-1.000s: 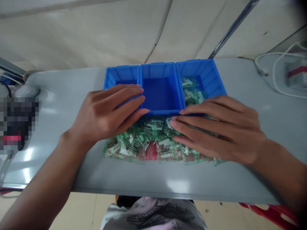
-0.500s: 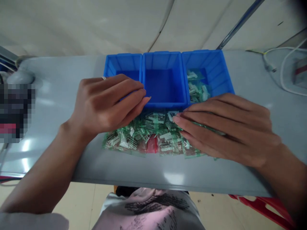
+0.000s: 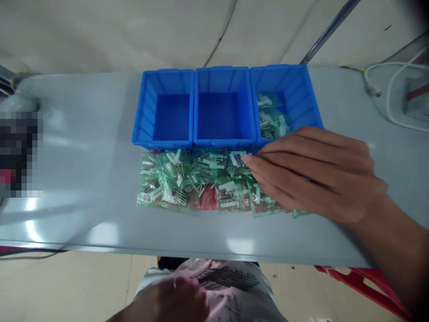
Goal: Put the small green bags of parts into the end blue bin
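My right hand [image 3: 318,174] lies palm down over the right end of a row of small clear-green plastic packets [image 3: 170,179]. Its fingers are stretched out side by side, tips touching a packet that shows white plugs and metal screws; their undersides are hidden. Down by my lap, my left hand [image 3: 177,299] is smeared by motion, and its fingers cannot be made out. Behind the packets stand three blue bins: the left bin [image 3: 137,120] and the middle bin [image 3: 224,142] show bare floors, while the right bin [image 3: 311,98] holds several similar packets [image 3: 273,123].
The grey table [image 3: 83,179] ends at a front edge near my lap. White cable [image 3: 389,98] loops at the right, beside a boxy object. A red stool [image 3: 365,286] stands below the right edge. A wall rises behind the bins.
My left hand has drawn back from above the left bin and packets, down to my lap. My right hand stays over the packets. The view has shifted slightly.
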A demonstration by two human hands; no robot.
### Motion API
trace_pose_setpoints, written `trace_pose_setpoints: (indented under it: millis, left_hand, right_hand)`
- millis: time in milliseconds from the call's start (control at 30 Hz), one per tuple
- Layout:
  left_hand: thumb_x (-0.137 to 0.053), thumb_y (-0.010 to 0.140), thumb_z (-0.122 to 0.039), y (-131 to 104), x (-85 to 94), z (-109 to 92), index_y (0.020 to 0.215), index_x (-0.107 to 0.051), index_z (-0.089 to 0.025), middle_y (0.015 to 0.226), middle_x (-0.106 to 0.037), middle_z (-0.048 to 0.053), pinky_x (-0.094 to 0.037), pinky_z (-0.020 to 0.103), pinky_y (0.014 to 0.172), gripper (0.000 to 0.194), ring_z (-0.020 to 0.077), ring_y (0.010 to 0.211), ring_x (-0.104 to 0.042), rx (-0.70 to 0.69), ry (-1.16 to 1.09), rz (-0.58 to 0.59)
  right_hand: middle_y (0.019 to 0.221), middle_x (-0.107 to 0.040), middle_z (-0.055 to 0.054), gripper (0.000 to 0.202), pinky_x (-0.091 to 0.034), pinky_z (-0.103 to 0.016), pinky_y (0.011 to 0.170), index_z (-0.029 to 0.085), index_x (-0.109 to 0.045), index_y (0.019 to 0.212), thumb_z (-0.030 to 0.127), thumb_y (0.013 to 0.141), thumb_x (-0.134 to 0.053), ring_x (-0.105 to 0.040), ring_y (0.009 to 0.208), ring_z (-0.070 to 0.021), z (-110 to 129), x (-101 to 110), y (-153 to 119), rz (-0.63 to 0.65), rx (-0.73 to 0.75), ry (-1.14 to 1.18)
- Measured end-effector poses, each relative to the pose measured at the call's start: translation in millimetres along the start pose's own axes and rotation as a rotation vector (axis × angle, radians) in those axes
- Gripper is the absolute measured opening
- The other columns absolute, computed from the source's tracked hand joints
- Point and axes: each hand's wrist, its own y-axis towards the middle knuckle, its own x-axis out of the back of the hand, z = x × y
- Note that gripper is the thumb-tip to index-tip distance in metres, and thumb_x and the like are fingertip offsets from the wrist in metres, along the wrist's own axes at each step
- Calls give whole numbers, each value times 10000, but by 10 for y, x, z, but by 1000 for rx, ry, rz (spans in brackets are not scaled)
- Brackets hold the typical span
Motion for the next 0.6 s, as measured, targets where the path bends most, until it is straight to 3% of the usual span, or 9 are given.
trace_pose_setpoints:
  millis: [67, 133, 233, 300, 400, 500, 600]
  left_hand:
    - [-525, 1038, -312, -226, -398, 87, 1377, -599, -328, 1256, -730, 63, -650, 356, 896, 347, 219, 1097, -716, 22, 88, -58]
    - [-574, 970, -227, -363, -711, 230, 1411, -573, -230, 1220, -742, 137, -655, 464, 888, 441, 310, 1069, -736, 152, 164, -47]
    - [-636, 874, -206, -407, -986, 389, 1316, -622, -203, 1140, -759, 134, -654, 452, 847, 442, 320, 981, -750, 249, 173, 50]
    - [-657, 829, -190, -383, -1057, 412, 1264, -644, -233, 1132, -762, 100, -648, 405, 838, 437, 296, 972, -750, 284, 155, 132]
    - [-646, 825, -170, -371, -1080, 386, 1254, -646, -254, 1169, -751, 84, -635, 396, 883, 437, 287, 1023, -742, 307, 127, 241]
    - [-632, 885, -182, -426, -1099, 409, 1314, -627, -248, 1225, -727, 111, -621, 432, 958, 435, 303, 1117, -718, 312, 105, 320]
    - [-648, 979, -254, -504, -1143, 518, 1297, -643, -210, 1224, -709, 115, -611, 449, 1001, 321, 270, 1136, -700, 301, 76, 403]
  right_hand:
    - [821, -772, -93, 383, -626, -429, 644, 128, -780, 1113, 135, 739, -864, -721, 786, -251, 17, 24, 6, 38, -21, 5]
    - [840, -783, -30, 510, -636, -428, 677, 260, -758, 1256, 154, 764, -839, -726, 815, -247, 33, 45, 18, 96, -45, -1]
    - [796, -769, 75, 738, -633, -397, 641, 449, -588, 1469, 186, 810, -794, -725, 784, -216, 49, 52, 37, 115, -87, -8]
    - [787, -765, 77, 771, -626, -394, 623, 453, -553, 1500, 190, 814, -786, -719, 773, -216, 53, 51, 40, 128, -113, -3]
    - [804, -766, 23, 605, -618, -419, 642, 380, -703, 1352, 177, 791, -803, -699, 792, -238, 58, 58, 30, 158, -101, -9]
    - [822, -764, -29, 401, -618, -424, 674, 307, -804, 1134, 155, 763, -826, -694, 825, -246, 65, 69, 17, 150, -81, -18]
    - [825, -765, -64, 292, -622, -409, 694, 216, -809, 1047, 143, 765, -828, -699, 834, -241, 73, 70, 10, 111, -59, -11]
